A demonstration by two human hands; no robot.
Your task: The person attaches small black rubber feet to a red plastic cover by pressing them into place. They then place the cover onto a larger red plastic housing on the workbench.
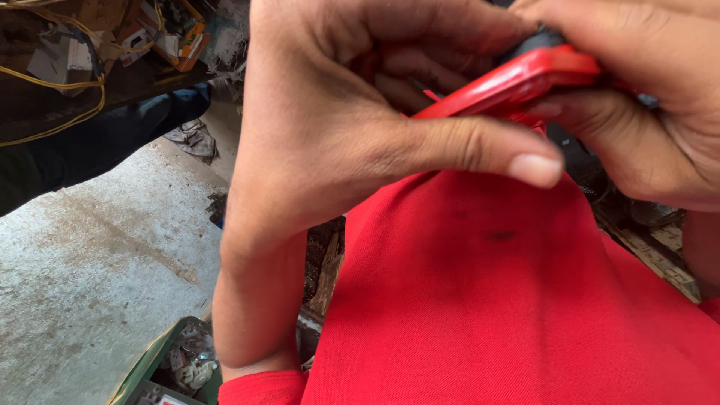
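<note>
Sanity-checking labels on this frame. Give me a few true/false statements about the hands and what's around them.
1. Both hands grip a red plastic part. True.
2. The left hand is empty and rests on the floor. False: it is raised, its fingers curled around the red part.
3. The right hand holds the part from the right. True.
4. The garment below the hands is blue. False: it is red.
5. A green bin of small parts sits at lower left. True.

Glossy red plastic casing [517, 79]; matt red cloth [510, 300]; rough concrete floor [97, 262].
</note>
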